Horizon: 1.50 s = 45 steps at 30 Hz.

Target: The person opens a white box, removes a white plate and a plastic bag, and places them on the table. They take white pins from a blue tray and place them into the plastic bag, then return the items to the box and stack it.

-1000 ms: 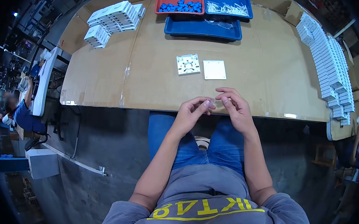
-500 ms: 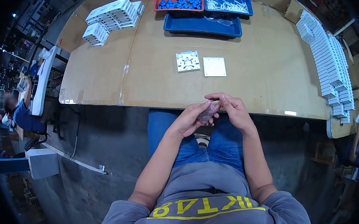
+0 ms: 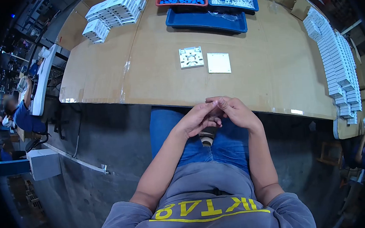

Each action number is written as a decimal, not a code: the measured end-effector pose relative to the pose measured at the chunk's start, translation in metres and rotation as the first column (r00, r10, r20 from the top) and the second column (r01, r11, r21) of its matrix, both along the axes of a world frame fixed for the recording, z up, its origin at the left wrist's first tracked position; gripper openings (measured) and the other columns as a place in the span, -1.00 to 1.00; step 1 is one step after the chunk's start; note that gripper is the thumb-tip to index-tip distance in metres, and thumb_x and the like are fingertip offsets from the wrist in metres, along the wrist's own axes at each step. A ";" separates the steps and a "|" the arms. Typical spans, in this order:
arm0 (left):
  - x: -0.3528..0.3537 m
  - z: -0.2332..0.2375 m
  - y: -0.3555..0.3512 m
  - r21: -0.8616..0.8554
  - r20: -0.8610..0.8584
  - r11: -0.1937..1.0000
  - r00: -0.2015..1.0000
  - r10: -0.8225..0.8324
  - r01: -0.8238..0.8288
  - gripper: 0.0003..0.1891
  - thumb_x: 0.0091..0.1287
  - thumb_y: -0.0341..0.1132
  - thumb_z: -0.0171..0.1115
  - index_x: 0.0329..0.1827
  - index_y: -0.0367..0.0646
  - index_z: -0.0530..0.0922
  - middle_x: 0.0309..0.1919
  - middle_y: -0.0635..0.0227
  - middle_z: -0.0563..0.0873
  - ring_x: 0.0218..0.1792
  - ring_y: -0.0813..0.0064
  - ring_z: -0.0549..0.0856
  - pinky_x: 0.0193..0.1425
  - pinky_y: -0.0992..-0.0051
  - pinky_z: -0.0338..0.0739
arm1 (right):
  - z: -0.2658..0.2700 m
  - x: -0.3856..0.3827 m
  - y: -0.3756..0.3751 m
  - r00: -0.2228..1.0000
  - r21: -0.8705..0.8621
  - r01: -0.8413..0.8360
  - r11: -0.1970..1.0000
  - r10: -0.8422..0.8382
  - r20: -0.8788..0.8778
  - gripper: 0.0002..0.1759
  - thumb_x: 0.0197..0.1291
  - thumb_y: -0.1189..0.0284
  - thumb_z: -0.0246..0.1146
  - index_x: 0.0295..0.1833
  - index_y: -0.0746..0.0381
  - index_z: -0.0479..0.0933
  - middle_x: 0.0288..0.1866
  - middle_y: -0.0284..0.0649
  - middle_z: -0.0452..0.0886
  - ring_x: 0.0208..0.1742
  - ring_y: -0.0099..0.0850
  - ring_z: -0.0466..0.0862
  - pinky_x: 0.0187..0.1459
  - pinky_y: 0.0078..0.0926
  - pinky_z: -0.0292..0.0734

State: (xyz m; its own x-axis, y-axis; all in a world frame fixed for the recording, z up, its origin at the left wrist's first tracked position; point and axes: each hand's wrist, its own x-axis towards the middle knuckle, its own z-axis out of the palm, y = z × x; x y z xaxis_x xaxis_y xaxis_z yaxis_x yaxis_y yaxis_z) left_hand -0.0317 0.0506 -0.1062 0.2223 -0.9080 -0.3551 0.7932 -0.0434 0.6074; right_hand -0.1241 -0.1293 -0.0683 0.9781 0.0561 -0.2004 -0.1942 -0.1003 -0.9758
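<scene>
My left hand (image 3: 198,119) and my right hand (image 3: 238,113) meet over my lap, just below the table's front edge. The thumbs and fingertips touch, and the fingers of both hands are curled. Whatever lies between them is hidden by the fingers. On the table beyond my hands lies a white square plate with dark cut-outs and fittings (image 3: 191,58). Beside it, to the right, is a plain white square cover (image 3: 219,63) with small holes at its corners.
At the back stand a red tray (image 3: 170,4) of blue pieces, a blue tray (image 3: 249,8) of white sticks and a lower blue tray (image 3: 202,27) with clear plastic. White units are stacked at left (image 3: 114,13) and right (image 3: 335,61). A co-worker (image 3: 27,116) sits far left.
Half a second ago a small, clear plastic bag showed between my hands; now it is out of sight. My fingers have drawn closer together. The view has tilted slightly downward.
</scene>
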 end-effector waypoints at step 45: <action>0.110 -0.042 -0.046 -0.318 -0.468 0.942 0.882 -0.060 -0.105 -0.39 0.69 0.14 -0.02 0.42 -0.25 0.48 -0.03 0.29 0.74 -0.20 0.43 0.70 0.07 0.34 0.73 | 0.033 0.306 -0.240 0.797 -0.681 0.603 0.416 -0.356 0.489 -0.78 0.31 0.30 0.38 -0.10 0.20 0.78 -0.18 -0.04 0.83 -0.08 -0.08 0.83 -0.03 -0.16 0.70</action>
